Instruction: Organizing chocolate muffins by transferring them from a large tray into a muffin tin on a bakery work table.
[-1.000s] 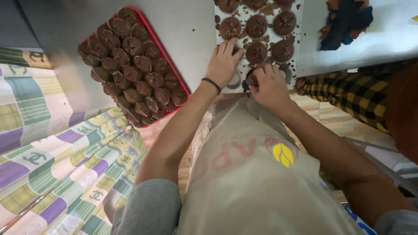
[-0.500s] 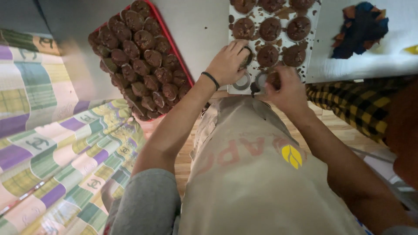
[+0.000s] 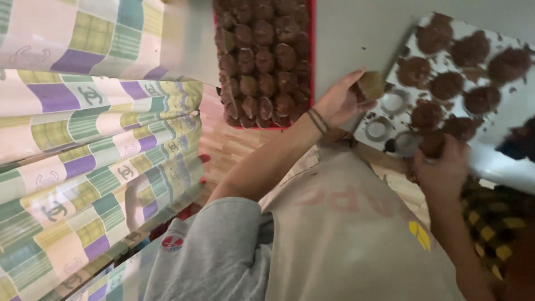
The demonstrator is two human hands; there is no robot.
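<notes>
Our left hand [image 3: 340,100] reaches forward on an extended bare arm, two thin dark bands around the wrist; its fingers curl closed around a small brown piece pinched at the fingertips. Our right hand [image 3: 443,167] sits nearer the body and further right, seen from the back, fingers bent downward and blurred, so we cannot tell its grasp. The hands are apart.

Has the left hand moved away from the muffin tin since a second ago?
Yes. The left hand, holding a muffin, has lifted off the muffin tin toward the red tray.
</notes>
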